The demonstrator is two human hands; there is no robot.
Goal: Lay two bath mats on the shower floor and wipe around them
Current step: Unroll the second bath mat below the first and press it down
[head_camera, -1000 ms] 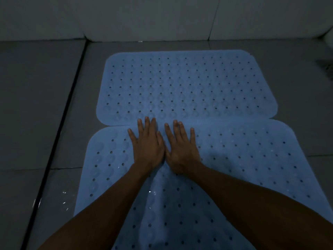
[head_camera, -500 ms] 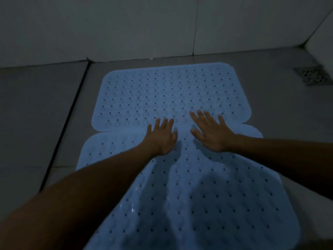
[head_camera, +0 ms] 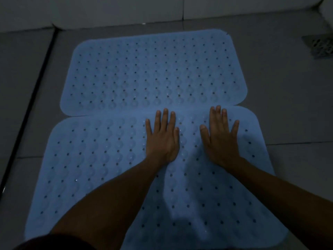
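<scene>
Two light blue bath mats with rows of small holes lie flat on the grey tiled shower floor, one behind the other. The far mat (head_camera: 153, 73) reaches almost to the wall. The near mat (head_camera: 100, 159) meets it edge to edge, slightly offset. My left hand (head_camera: 163, 139) rests palm down with fingers spread on the near mat's far edge. My right hand (head_camera: 219, 136) lies flat beside it, a hand's width to the right. Neither hand holds anything.
A metal floor drain (head_camera: 320, 45) sits at the far right near the corner. A white tiled wall (head_camera: 162, 8) runs along the back. A dark grout line (head_camera: 27, 112) crosses the floor on the left. Grey floor tiles (head_camera: 288, 105) surround the mats.
Both hands stay flat on the near mat's far edge, now about a hand's width apart instead of side by side. The view has shifted and shows the drain.
</scene>
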